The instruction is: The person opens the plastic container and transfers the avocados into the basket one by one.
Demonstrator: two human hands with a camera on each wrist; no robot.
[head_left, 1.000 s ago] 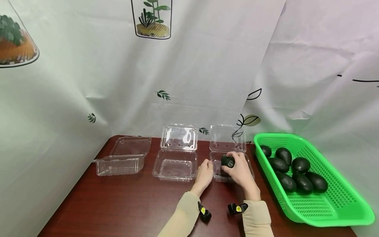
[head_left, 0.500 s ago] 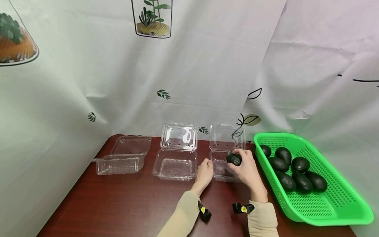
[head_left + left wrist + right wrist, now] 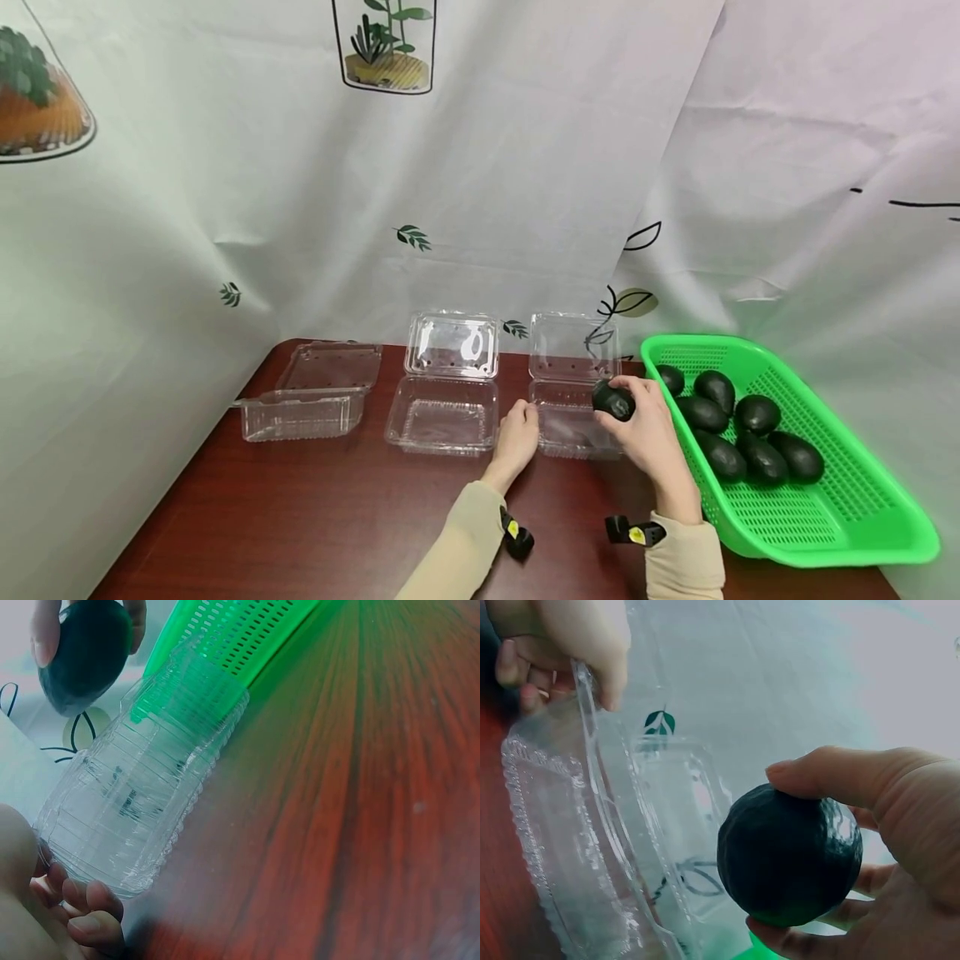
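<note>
My right hand holds a dark avocado between thumb and fingers, raised over the right side of a clear plastic clamshell container. In the right wrist view the thumb lies on top of the avocado and the fingers curl beneath it. My left hand pinches the left rim of that container, whose lid stands up behind it. From the left wrist, the container's side wall shows with my left fingers bent at its edge, and the avocado hangs apart above it.
Close on the right, a green plastic basket holds several dark avocados. Leftward stand a second opened clamshell container and a third, set at an angle. A printed white curtain backs the dark red table.
My right hand has lifted the avocado up and drawn it rightward, from inside the right container to above its right side. My left hand stays at the rim.
</note>
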